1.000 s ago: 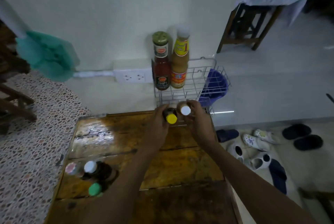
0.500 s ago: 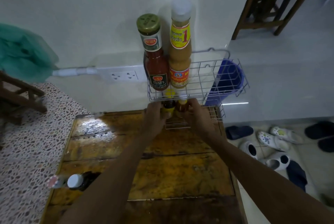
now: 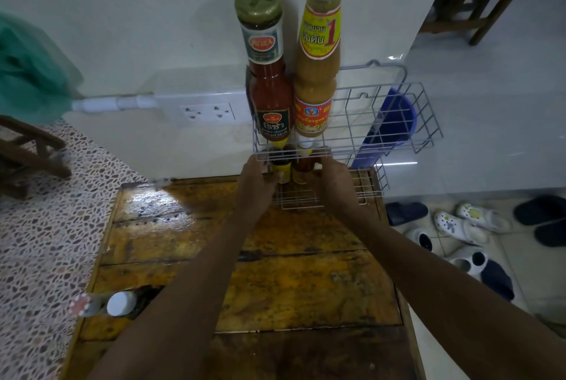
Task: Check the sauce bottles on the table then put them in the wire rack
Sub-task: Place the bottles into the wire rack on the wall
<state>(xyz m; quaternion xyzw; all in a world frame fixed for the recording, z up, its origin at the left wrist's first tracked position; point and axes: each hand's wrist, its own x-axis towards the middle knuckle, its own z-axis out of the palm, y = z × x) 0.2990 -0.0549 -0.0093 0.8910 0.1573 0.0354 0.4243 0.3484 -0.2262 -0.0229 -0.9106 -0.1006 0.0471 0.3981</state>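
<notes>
— Head view: where do the hands sit?

— Both reach to the rack's (image 3: 343, 131) lower tier at the far edge of the worktop (image 3: 275, 281); the left hand (image 3: 257, 183) curls round a small dark bottle (image 3: 281, 168) with a yellow label; the right hand (image 3: 335, 180) curls round a small amber bottle (image 3: 303, 166); the two bottles stand side by side, touching or nearly so, under the upper basket.

— And that basket?

— A red sauce bottle (image 3: 269, 94) with a green cap and a taller tan sauce bottle (image 3: 317, 79) with a white cap stand upright at its left end, against the wall; the rest of the basket shows only wire.

— Anything left on the worktop?

— Two bottles at the near left corner, a white-capped one (image 3: 121, 303) and a pink-capped one (image 3: 82, 305), partly hidden by the left arm; shoes (image 3: 459, 223) lie on the floor to the right.
</notes>
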